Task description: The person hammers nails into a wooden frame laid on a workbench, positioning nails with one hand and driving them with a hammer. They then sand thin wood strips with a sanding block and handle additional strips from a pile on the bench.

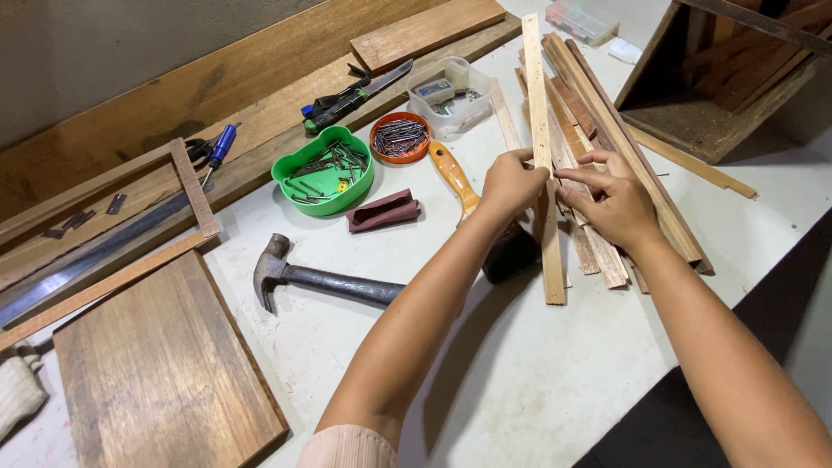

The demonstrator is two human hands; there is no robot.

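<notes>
Between both hands, pale wooden slat (540,130): left hand (511,184) pinches its left edge with fingertips, right hand (614,201) pinches the right edge, slat lying lengthwise atop the pile of wood strips (607,165). Left of the grip: orange-handled tool (452,173), orange dish of nails (399,137), green tub of screws (325,171); nearer, claw hammer (295,277). Slat picked out but not lifted clear; hammer and nails untouched.

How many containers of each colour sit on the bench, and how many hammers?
Green bowl of nails: 1
Orange bowl of nails: 1
Clear plastic tub: 1
Clear lidded box at the far edge: 1
Hammer: 1
Total: 5
</notes>
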